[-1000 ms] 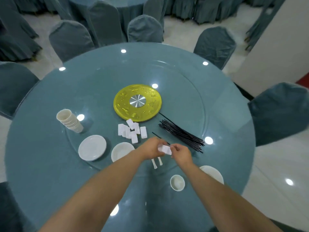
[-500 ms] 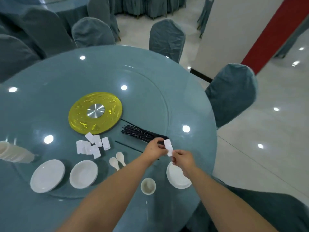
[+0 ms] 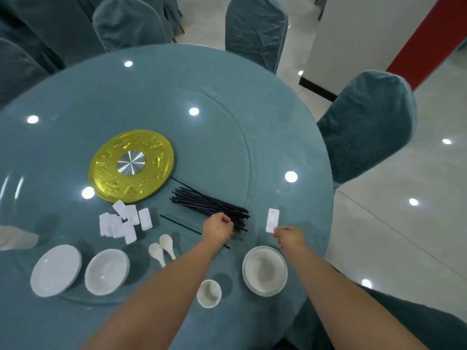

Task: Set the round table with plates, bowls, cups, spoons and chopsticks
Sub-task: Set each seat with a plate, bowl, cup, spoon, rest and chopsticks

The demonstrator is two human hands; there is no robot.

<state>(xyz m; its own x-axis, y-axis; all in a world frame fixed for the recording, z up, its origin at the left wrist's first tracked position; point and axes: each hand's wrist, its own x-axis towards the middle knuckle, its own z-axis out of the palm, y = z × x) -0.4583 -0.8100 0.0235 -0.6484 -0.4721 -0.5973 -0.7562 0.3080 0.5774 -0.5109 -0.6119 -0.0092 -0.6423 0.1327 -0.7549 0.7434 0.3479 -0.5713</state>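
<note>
A white chopstick rest (image 3: 273,219) lies on the round table (image 3: 290,137) just beyond a set plate with a bowl (image 3: 264,271). My right hand (image 3: 289,237) pinches the rest's near end. My left hand (image 3: 218,227) is curled on the near end of the black chopstick bundle (image 3: 202,203). A single chopstick (image 3: 177,223) runs under my left wrist. A small white cup (image 3: 209,293) stands left of the set plate. Two white spoons (image 3: 161,248) lie left of my left arm.
A pile of white rests (image 3: 123,222), a plate stack (image 3: 56,270) and a bowl stack (image 3: 107,271) sit on the glass turntable at the left. Stacked cups (image 3: 15,239) lie at the left edge. The yellow hub (image 3: 131,164) marks the centre. Covered chairs (image 3: 366,127) ring the table.
Both hands held the white rest together; now my left hand has let go and moved onto the chopstick bundle, while my right hand has carried the rest rightwards beyond the set plate.
</note>
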